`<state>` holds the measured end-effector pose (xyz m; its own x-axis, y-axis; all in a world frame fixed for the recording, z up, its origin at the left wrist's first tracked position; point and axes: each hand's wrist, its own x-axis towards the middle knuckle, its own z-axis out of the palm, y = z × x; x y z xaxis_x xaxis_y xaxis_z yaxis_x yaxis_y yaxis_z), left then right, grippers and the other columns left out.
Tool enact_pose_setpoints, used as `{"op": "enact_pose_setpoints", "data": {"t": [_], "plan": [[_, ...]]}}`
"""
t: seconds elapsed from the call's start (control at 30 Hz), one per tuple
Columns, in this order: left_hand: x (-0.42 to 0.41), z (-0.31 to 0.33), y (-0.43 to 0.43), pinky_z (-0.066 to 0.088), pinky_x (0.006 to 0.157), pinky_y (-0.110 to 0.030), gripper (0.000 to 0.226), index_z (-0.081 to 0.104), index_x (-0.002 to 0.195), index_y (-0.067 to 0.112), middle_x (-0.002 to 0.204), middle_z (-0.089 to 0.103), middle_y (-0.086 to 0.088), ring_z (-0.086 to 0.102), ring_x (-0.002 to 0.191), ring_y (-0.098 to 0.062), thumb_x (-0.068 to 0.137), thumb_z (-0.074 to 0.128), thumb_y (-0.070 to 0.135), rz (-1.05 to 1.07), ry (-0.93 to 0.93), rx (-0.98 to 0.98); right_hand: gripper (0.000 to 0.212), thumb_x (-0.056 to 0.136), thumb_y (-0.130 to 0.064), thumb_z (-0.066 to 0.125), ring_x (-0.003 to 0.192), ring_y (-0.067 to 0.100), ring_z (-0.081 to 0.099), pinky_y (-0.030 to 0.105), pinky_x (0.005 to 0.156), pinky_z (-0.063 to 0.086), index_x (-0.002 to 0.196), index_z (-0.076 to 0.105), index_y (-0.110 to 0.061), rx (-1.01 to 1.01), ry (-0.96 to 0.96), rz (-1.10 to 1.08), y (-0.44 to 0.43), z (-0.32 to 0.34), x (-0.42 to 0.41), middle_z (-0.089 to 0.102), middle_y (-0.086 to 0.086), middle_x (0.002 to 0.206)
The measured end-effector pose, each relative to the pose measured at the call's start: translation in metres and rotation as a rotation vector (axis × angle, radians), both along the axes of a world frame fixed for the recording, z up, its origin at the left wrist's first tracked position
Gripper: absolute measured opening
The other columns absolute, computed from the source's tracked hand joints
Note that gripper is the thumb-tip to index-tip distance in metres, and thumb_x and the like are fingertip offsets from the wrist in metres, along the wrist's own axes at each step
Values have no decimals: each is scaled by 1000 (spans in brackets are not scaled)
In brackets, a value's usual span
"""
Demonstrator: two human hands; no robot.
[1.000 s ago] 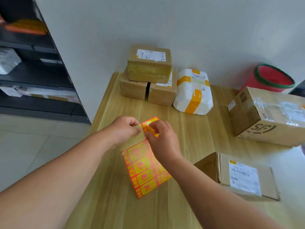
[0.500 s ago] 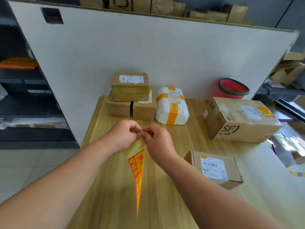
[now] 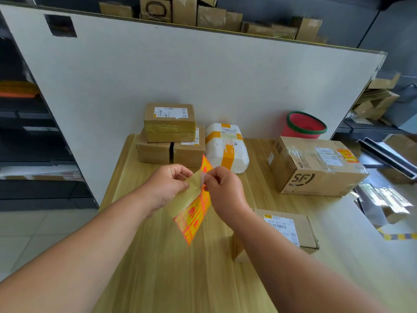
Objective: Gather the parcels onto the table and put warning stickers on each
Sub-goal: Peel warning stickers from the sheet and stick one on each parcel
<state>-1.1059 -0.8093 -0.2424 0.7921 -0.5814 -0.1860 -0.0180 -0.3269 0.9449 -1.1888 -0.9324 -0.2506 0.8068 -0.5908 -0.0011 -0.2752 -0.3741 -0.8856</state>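
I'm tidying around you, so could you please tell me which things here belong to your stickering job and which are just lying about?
In use: sticker sheet in left hand, sticker pinched by right hand, three stacked brown parcels, white parcel, SF box, flat parcel, table.
Lying about: red bucket, cartons atop the partition, shelves.

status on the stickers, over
Left hand holds sticker sheet, right hand pinches one sticker, part peeled. SF box already stickered. Nothing blocking.
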Motion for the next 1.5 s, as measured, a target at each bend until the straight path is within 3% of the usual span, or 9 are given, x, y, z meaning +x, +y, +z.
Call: {"op": "enact_pose_setpoints", "data": {"t": [0.13, 0.47, 0.63, 0.8, 1.03, 1.2, 1.3, 1.4, 1.5], "plan": [[4, -13, 3, 40, 55, -22, 27, 62, 80, 17, 68, 54, 0, 50, 62, -12, 87, 54, -8, 112, 62, 4, 19, 92, -17, 49, 60, 14, 49, 32, 55, 41, 75, 58, -19, 12, 18, -26, -1, -4, 3, 64, 6, 73], [24, -69, 26, 38, 55, -22, 26, 60, 78, 15, 72, 59, -3, 53, 66, -17, 87, 50, -7, 328, 180, 128, 18, 92, -16, 45, 60, 16, 44, 31, 52, 37, 79, 55, -8, 48, 93, -73, 3, -28, 15, 55, 5, 69], [34, -103, 36, 35, 52, -23, 26, 59, 76, 14, 71, 58, -4, 50, 64, -19, 86, 46, -6, 428, 221, 246, 18, 94, -16, 44, 61, 15, 47, 28, 52, 38, 81, 56, -12, 45, 132, -132, 4, -39, 19, 58, 3, 72], [44, -133, 55, 40, 59, -27, 26, 62, 83, 14, 86, 62, -8, 53, 71, -23, 86, 41, -2, 543, 248, 373, 18, 95, -17, 43, 61, 16, 48, 29, 52, 38, 80, 53, -16, 77, 179, -153, 7, -47, 21, 60, 6, 75], [43, -141, 67, 46, 76, -32, 17, 60, 98, 18, 97, 60, -4, 57, 91, -28, 85, 57, 8, 429, 249, 469, 18, 94, -16, 44, 68, 18, 57, 31, 56, 45, 83, 59, -19, 152, 253, -118, 22, -54, 24, 68, 12, 87], [28, -118, 55, 40, 65, -27, 18, 63, 99, 13, 103, 68, -10, 62, 89, -26, 92, 57, 28, 284, 314, 262, 18, 93, -14, 44, 65, 18, 54, 32, 56, 44, 84, 59, -17, 174, 229, -120, 23, -46, 22, 68, 17, 89], [17, -100, 45, 42, 68, -29, 16, 64, 96, 16, 90, 66, -3, 63, 88, -27, 92, 55, 28, 205, 124, 254, 18, 93, -13, 44, 65, 19, 54, 34, 60, 46, 85, 60, -14, 202, 208, -138, 21, -40, 19, 68, 18, 87], [1, -81, 33, 47, 84, -30, 18, 62, 105, 22, 102, 60, 10, 56, 98, -11, 87, 63, 23, 77, -309, 307, 17, 93, -12, 44, 67, 19, 57, 38, 67, 52, 88, 60, -11, 289, 186, -180, 16, -34, 14, 66, 10, 78], [-16, -66, 18, 39, 87, -23, 27, 61, 108, 20, 108, 54, 8, 45, 107, -10, 82, 69, 23, -45, -692, 277, 16, 94, -12, 46, 67, 19, 63, 41, 75, 57, 91, 62, -11, 411, 163, -222, 8, -29, 7, 69, 8, 78]]}}
